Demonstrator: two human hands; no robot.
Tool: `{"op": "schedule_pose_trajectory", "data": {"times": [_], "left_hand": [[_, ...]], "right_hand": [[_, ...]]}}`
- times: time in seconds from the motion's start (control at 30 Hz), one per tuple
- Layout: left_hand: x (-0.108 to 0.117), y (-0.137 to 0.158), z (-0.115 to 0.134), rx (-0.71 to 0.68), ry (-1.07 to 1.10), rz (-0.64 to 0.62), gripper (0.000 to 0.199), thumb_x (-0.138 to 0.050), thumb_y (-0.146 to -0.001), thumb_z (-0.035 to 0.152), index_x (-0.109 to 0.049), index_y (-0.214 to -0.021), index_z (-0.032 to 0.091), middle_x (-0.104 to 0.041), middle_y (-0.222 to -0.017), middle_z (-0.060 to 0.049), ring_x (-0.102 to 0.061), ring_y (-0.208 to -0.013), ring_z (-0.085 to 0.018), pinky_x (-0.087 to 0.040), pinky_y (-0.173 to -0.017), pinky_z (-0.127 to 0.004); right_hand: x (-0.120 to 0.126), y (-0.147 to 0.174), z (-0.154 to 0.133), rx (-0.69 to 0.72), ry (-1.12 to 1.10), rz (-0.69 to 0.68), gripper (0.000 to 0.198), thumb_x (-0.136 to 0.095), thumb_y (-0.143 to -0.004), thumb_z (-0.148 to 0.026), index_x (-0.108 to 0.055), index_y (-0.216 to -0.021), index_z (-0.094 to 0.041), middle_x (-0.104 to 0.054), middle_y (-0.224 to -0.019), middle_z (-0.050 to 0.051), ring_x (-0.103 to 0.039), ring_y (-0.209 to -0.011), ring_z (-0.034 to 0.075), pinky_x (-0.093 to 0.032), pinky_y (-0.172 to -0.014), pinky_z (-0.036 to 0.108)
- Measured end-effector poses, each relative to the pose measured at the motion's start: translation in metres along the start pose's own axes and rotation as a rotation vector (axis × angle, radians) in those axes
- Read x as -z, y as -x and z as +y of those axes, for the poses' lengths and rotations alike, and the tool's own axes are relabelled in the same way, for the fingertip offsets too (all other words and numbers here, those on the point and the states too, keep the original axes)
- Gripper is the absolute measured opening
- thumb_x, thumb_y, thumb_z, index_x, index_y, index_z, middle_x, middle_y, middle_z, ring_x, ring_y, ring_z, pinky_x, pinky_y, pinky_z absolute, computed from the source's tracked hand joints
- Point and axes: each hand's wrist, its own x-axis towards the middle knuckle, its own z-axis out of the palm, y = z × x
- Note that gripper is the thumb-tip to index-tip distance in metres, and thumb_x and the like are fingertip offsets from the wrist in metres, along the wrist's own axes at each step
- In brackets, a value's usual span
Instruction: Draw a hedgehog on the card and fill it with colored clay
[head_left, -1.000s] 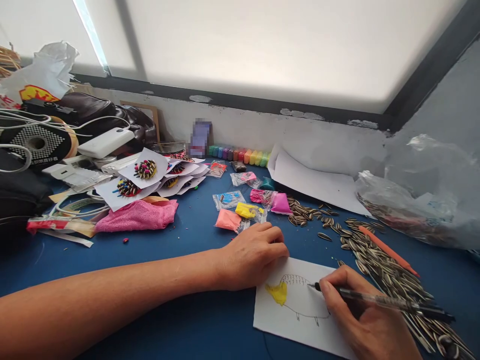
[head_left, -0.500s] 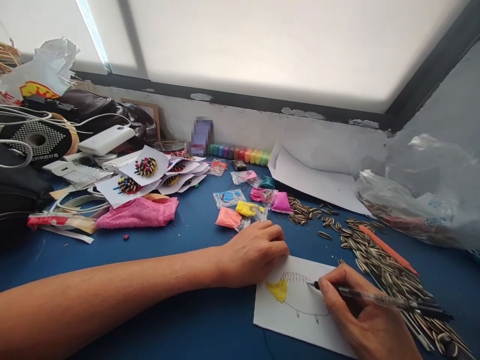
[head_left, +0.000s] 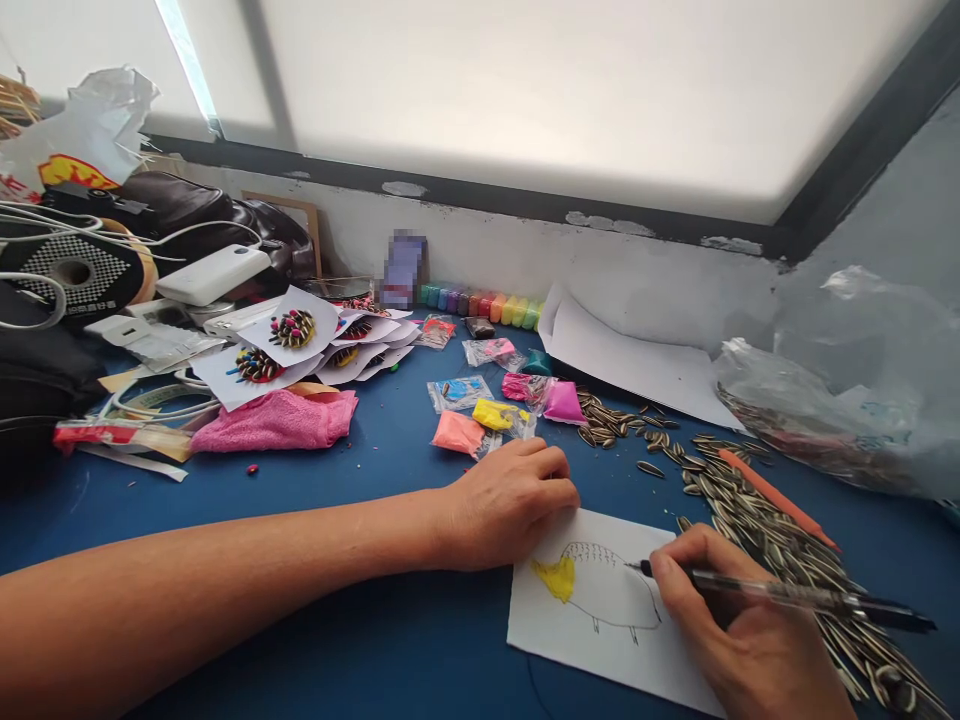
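A white card (head_left: pixel 559 635) lies on the blue table, bearing an outlined hedgehog-like animal with a yellow face (head_left: pixel 556 579), short legs and rows of small marks along its upper back. My right hand (head_left: pixel 739 610) is closed around a black pen (head_left: pixel 780 590), its tip touching the card by the upper outline. Over the card's upper left corner rests my left hand (head_left: pixel 510 500), fingers curled, holding the card down; its fingertips are hidden. Just beyond my left hand are small bags of yellow (head_left: pixel 499 415) and orange (head_left: pixel 457 433) clay.
Striped sunflower seeds (head_left: pixel 772 530) spread on the right around an orange stick (head_left: pixel 780 498). A clear plastic bag (head_left: pixel 840 400) sits behind them. Decorated cards (head_left: pixel 292 335), a pink cloth (head_left: pixel 277 420) and a white power bank (head_left: pixel 214 275) crowd the left. Colourful clay packs (head_left: pixel 480 305) line the wall.
My right hand and the pen have shifted slightly right along the animal's upper outline, exposing more of its right end. My left hand stays in place on the card.
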Motion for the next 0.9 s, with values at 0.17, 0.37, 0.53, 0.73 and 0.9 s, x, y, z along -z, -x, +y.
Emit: {"op": "schedule_pose_trajectory", "data": {"times": [0.17,0.37,0.53,0.73,0.9], "left_hand": [[0.0,0.0,0.0,-0.006,0.001,0.006,0.023,-0.045,-0.088,0.007,-0.065,-0.093,0.016,-0.062,-0.099,-0.007,-0.049,-0.084,-0.016,-0.042,-0.077,-0.03],[-0.001,0.001,0.0,-0.009,0.001,0.023,0.022,-0.046,-0.088,0.007,-0.066,-0.093,0.016,-0.062,-0.098,-0.007,-0.049,-0.083,-0.016,-0.042,-0.076,-0.029],[-0.001,0.001,0.0,-0.018,-0.006,0.02,0.022,-0.046,-0.088,0.008,-0.066,-0.093,0.016,-0.062,-0.098,-0.007,-0.048,-0.082,-0.016,-0.042,-0.076,-0.029],[-0.001,0.001,-0.001,-0.018,-0.008,0.016,0.021,-0.046,-0.089,0.008,-0.064,-0.093,0.016,-0.061,-0.098,-0.007,-0.048,-0.082,-0.016,-0.043,-0.076,-0.03],[-0.001,0.0,-0.001,-0.011,-0.008,0.001,0.022,-0.045,-0.089,0.008,-0.064,-0.094,0.016,-0.061,-0.098,-0.007,-0.049,-0.082,-0.017,-0.042,-0.076,-0.029]], "right_hand": [[-0.001,0.002,-0.002,-0.049,-0.012,-0.02,0.03,-0.051,-0.084,-0.046,-0.054,-0.061,-0.026,-0.054,-0.053,-0.006,-0.052,-0.044,0.011,-0.039,-0.04,0.02],[-0.003,0.006,-0.014,-0.105,-0.078,0.005,0.028,-0.051,-0.085,-0.045,-0.054,-0.064,-0.025,-0.052,-0.056,-0.006,-0.049,-0.047,0.011,-0.036,-0.044,0.022],[-0.004,0.007,-0.015,-0.105,-0.048,0.012,0.029,-0.048,-0.087,-0.044,-0.053,-0.065,-0.025,-0.05,-0.057,-0.006,-0.046,-0.048,0.012,-0.035,-0.045,0.023],[-0.004,0.007,-0.016,-0.092,-0.044,0.005,0.029,-0.047,-0.087,-0.043,-0.05,-0.064,-0.025,-0.05,-0.059,-0.006,-0.049,-0.052,0.012,-0.038,-0.05,0.022],[-0.003,0.007,-0.016,-0.079,-0.044,0.005,0.029,-0.047,-0.088,-0.043,-0.05,-0.064,-0.025,-0.05,-0.06,-0.005,-0.048,-0.051,0.012,-0.037,-0.049,0.023]]}}
